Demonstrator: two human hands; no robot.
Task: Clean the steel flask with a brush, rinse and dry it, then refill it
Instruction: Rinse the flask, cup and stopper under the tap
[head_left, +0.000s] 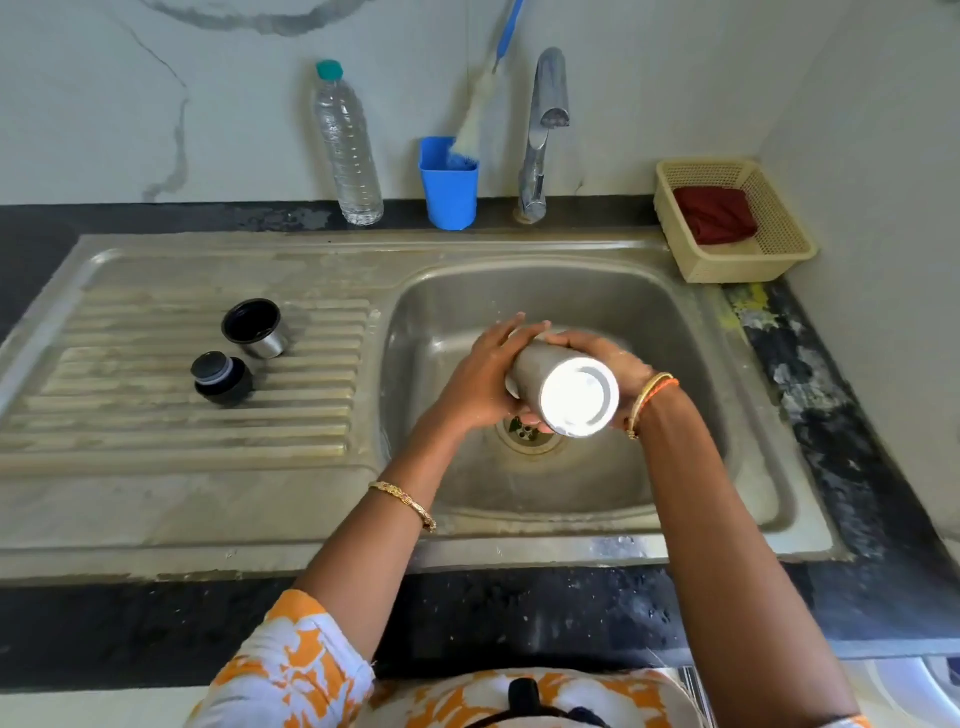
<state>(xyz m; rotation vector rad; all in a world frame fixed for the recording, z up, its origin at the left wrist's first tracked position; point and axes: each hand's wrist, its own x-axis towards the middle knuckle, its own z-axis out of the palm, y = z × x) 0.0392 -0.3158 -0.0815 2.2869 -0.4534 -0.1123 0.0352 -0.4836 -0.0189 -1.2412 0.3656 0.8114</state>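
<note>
The steel flask (563, 387) lies tilted over the sink basin (649, 312), its bright round base turned toward me and its mouth pointing away and down. My left hand (480, 379) wraps round its left side. My right hand (608, 358) grips its right side, fingers curled over the top. The flask's mouth is hidden behind my hands. A long bottle brush (480, 109) with a blue handle stands in a blue cup (449, 189) at the back. The flask's cup lid (254, 327) and black stopper (221, 378) sit on the drainboard.
A tap (540, 130) rises behind the basin, with no water visibly running. A clear plastic water bottle (347, 145) stands left of the blue cup. A beige basket (769, 260) holding a dark red cloth (714, 214) sits at the back right. The drain (527, 434) lies below the flask.
</note>
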